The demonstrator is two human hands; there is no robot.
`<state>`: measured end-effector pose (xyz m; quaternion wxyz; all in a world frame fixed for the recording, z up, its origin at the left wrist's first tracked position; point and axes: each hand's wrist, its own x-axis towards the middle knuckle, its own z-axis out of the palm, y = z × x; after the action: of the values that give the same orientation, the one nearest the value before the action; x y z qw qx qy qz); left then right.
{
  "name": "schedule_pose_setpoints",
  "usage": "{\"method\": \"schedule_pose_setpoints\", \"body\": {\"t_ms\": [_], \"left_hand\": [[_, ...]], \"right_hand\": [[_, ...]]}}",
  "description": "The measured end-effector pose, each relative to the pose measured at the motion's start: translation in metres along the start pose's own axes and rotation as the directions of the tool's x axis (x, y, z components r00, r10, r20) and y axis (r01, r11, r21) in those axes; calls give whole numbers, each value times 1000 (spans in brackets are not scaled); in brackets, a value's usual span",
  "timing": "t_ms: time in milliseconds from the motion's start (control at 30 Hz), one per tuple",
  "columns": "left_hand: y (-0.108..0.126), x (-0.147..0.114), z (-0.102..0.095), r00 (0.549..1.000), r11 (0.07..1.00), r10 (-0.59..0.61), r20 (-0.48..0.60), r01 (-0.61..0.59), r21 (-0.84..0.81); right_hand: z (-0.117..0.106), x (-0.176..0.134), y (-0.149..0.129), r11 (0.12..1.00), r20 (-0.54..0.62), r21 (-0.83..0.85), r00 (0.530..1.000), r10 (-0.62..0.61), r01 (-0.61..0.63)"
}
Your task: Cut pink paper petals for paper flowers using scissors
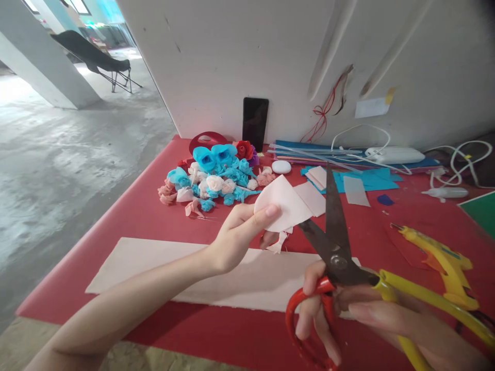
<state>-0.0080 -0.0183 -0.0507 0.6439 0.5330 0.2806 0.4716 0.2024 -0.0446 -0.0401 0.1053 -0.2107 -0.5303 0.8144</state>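
My left hand (242, 226) pinches a pale pink piece of paper (281, 202) with a rounded left edge and a point toward the right. In my right hand (386, 309) is a pair of scissors (338, 252) with one red and one yellow handle. Its blades stand apart, the lower one close to the paper's lower right corner. Whether they touch I cannot tell. Small paper scraps (277, 243) show just below the held piece. Under both hands lies a long pale pink paper strip (154, 265) on the red table (77, 273).
Blue, white, pink and red paper flowers (214, 180) are heaped at the back left. A phone (255, 121) leans on the white wall behind. Cut pink paper (311, 198) and blue sheets (371, 180) lie at the back right. A yellow glue gun (441, 260) rests at right.
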Motion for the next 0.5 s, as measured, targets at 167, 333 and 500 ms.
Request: {"method": "schedule_pose_setpoints", "body": {"t_ms": [167, 333, 500], "left_hand": [[2, 0, 0, 1000, 1000, 4, 21, -3, -10], [2, 2, -4, 999, 1000, 28, -30, -28, 5], [1, 2, -4, 1000, 1000, 15, -12, -15, 14]], "right_hand": [[0, 1, 2, 998, -2, 59, 1000, -4, 4], [-3, 2, 1, 997, -32, 79, 999, 0, 3], [3, 3, -4, 996, -100, 6, 991, 93, -92]]}}
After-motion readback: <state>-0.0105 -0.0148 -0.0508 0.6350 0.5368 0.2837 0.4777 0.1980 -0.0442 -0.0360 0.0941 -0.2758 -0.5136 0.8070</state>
